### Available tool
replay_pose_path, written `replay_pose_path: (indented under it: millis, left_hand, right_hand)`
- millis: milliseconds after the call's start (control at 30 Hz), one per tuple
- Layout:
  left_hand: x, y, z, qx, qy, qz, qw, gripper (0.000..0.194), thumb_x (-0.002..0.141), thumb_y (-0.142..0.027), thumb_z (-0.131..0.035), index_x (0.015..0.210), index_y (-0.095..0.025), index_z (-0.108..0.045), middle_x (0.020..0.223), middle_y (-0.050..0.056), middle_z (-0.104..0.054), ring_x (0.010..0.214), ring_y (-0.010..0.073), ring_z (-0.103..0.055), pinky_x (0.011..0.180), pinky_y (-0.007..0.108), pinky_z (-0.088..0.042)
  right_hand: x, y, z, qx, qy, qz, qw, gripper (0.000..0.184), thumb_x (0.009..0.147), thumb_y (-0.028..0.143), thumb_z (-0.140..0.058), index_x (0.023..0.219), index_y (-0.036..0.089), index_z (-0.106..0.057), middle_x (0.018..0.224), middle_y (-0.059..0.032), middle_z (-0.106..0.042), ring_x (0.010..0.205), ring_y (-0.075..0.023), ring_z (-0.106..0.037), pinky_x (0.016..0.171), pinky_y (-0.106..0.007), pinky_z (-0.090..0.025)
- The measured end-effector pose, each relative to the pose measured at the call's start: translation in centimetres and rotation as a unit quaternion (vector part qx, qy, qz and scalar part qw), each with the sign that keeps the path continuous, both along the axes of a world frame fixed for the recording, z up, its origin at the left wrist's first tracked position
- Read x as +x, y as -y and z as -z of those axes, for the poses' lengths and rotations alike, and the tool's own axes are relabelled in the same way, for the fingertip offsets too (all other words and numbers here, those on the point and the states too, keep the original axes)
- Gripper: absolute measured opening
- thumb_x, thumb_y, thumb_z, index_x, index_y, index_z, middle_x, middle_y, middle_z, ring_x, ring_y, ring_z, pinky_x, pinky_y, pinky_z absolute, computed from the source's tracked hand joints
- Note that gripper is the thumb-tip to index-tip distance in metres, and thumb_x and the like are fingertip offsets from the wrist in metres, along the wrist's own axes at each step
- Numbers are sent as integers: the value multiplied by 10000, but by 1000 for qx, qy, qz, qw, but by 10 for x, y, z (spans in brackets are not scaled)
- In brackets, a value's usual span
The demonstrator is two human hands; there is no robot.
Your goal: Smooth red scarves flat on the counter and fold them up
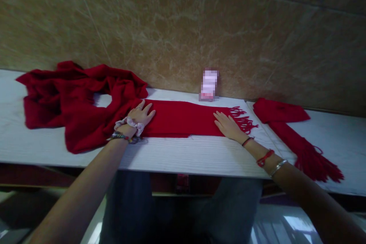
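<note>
The long, flat red cloth scarf [183,118] lies on the white wood-grained surface [200,156], its long axis running sideways from one hand to the other and its fringed end pointing right, past the right hand. Its straight part lies beneath both palms, while beyond the left hand red cloth spreads in a loose, crumpled heap with a gap showing the surface. The left hand [141,115] rests flat on the cloth with fingers spread, pinching nothing; the right hand [228,125] lies flat near the fringe, its fingers extended and closer together. Farther away, between the hands but nearer the right, a small pale upright object [209,85], blurred by pixels, stands by the brown marbled wall [171,38]. Right of the right hand lies a folded red fringed scarf [281,116], its tassels pointing right and toward the person.
</note>
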State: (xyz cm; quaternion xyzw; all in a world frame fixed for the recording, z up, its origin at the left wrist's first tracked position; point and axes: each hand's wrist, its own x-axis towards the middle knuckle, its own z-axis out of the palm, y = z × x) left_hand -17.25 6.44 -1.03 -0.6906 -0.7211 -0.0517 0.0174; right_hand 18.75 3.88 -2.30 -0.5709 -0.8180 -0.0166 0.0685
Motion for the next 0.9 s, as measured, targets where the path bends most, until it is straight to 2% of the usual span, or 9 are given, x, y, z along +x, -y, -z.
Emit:
replay_pose_path:
  millis: [200,300,367,433,500,600,700,800,900]
  left_hand:
    - [3,1,0,11,11,-4,1000,511,888,-413,-284,1320,-152,-359,1412,107,-242,1247,264,-317,1028,361,-260]
    - [4,6,-4,35,5,-1,999,473,880,-380,-323,1281,-143,-408,1388,110,-287,1243,272,-314,1015,377,-283]
    - [6,12,-8,86,-15,26,996,415,868,-319,-361,1232,-144,-455,1371,101,-312,1254,279,-282,1015,409,-275]
    - [12,16,-13,150,-35,92,984,366,858,-245,-367,1184,-138,-494,1347,96,-344,1256,272,-270,1016,424,-261]
    - [26,19,-18,185,-45,195,962,347,859,-204,-345,1149,-131,-522,1302,95,-402,1231,241,-313,1011,391,-272]
    - [67,21,-24,147,-38,368,917,322,876,-242,-343,1104,-167,-558,1216,64,-498,1139,184,-424,967,320,-331]
    - [120,24,-28,72,-33,504,860,273,872,-277,-398,1071,-204,-569,1127,27,-561,1027,148,-510,889,274,-385]
    - [163,28,-28,54,-56,565,821,276,850,-349,-459,1054,-203,-574,1059,37,-586,935,157,-549,760,252,-430]
    - [183,30,-25,53,-72,568,818,243,835,-325,-489,1014,-192,-587,1027,48,-589,908,162,-557,682,239,-440]
  right_hand:
    - [57,1,10,33,-12,52,998,473,878,282,-268,1288,81,-392,1352,-167,-376,1253,-250,-324,986,-479,-291]
    - [62,0,5,73,-44,26,996,446,860,260,-307,1250,91,-441,1317,-161,-428,1230,-242,-363,984,-466,-312]
    - [60,3,-5,97,-76,-19,992,417,848,262,-347,1220,129,-480,1277,-130,-481,1197,-227,-409,980,-444,-335]
    - [57,9,-17,91,-94,-75,989,375,841,272,-385,1170,160,-528,1194,-102,-557,1129,-215,-480,954,-419,-375]
    - [58,17,-28,62,-84,-127,986,318,834,263,-416,1084,169,-587,1081,-88,-624,1035,-205,-547,903,-387,-424]
    - [62,30,-36,23,-28,-186,982,253,823,226,-445,968,153,-639,975,-85,-657,942,-193,-584,838,-344,-463]
    - [67,38,-36,21,30,-200,979,234,820,191,-451,944,145,-644,963,-89,-655,915,-188,-588,822,-333,-468]
    - [67,41,-35,36,82,-197,976,235,816,146,-441,938,140,-642,970,-102,-651,902,-194,-591,818,-338,-467]
    - [66,42,-34,41,126,-198,971,276,794,82,-430,974,144,-629,978,-106,-649,899,-200,-594,813,-341,-467]
